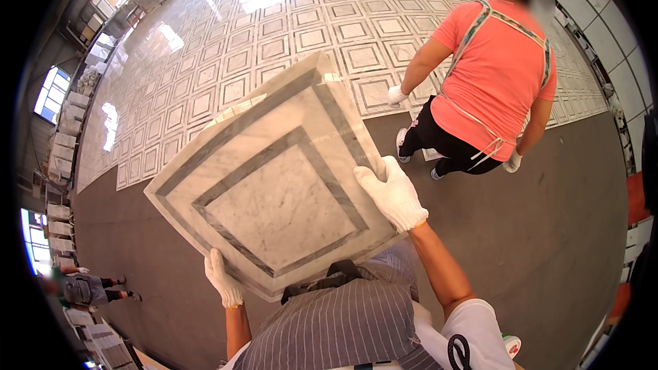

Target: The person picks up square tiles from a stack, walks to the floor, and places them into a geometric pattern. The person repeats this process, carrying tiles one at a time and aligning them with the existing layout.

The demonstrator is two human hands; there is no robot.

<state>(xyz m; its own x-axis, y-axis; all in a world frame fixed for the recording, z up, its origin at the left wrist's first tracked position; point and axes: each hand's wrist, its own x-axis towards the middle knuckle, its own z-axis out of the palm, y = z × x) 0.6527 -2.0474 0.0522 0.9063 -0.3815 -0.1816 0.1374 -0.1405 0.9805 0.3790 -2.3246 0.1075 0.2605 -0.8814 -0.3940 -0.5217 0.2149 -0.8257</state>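
A large square marble tile (274,199), white with grey inlaid bands forming nested squares, is held up tilted before my striped apron. My left hand (223,279), in a white knit glove, grips its lower left edge with the thumb on the face. At the right edge my right hand (392,195), gloved the same way, clasps the tile with thumb and fingers on the patterned side. The back of the tile is hidden. Beyond it spreads a floor of matching laid tiles (363,56).
A person in a coral shirt (488,68) and white gloves stands ahead on the right, back turned. Grey floor (528,226) borders the laid tiles. Another person (86,289) is at the far left. Stacked pale slabs (63,147) line the left wall; white panels (603,34) stand along the right.
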